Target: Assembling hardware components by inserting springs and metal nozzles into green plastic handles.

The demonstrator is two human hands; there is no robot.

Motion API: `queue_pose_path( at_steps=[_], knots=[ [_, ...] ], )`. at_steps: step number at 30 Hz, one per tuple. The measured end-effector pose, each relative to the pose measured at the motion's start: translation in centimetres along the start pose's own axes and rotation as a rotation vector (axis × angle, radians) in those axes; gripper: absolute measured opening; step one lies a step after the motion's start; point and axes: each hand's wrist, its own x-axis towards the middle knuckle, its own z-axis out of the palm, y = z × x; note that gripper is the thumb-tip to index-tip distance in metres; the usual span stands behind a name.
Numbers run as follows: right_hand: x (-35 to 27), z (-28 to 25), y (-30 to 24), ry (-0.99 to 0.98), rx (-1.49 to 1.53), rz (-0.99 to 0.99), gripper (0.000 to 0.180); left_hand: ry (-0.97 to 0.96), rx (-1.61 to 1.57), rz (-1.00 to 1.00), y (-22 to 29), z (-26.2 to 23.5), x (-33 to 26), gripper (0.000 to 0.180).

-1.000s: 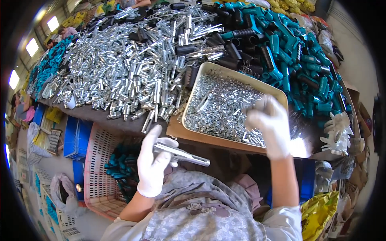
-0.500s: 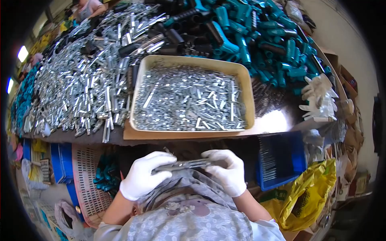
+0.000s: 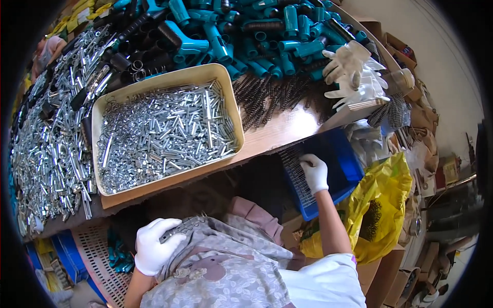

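Observation:
My left hand, in a white glove, is closed around a flat dark grey metal part above my lap. The part's far end shows past the fingers; the glove covers the rest. My right hand, gloved too, reaches into a blue bin at the right, under the table edge. Its fingers are curled together beside a row of thin metal rods along the bin's left side. What they hold, if anything, is too small to make out. A patterned grey apron covers my lap.
A cream tray of small metal pins sits at the table's edge. Around it lie a heap of silvery metal parts, teal handles, dark springs and white gloves. A yellow bag stands right; a pink basket left.
My right hand has let go of the metal part and moved right into the blue bin. The left hand keeps the part, lower over my lap. The view has turned to the right.

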Motion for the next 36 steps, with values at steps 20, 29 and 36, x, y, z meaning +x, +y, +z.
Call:
queue_pose_path(
  at_steps=[20,29,36],
  knots=[
    [2.5,4.5,7.3,-0.412,-0.877,-0.444,0.023,0.053,-0.038,0.008,0.4,2.1,-0.8,0.033],
    [1.4,-1.2,-0.4,-0.02,-0.226,-0.073,0.012,0.062,-0.099,-0.081,-0.8,1.0,-1.7,0.031],
    [-9.1,4.8,-17.8,-0.535,1.243,0.538,0.021,0.027,-0.191,-0.139,-1.7,2.3,-1.3,0.047]
  ],
)
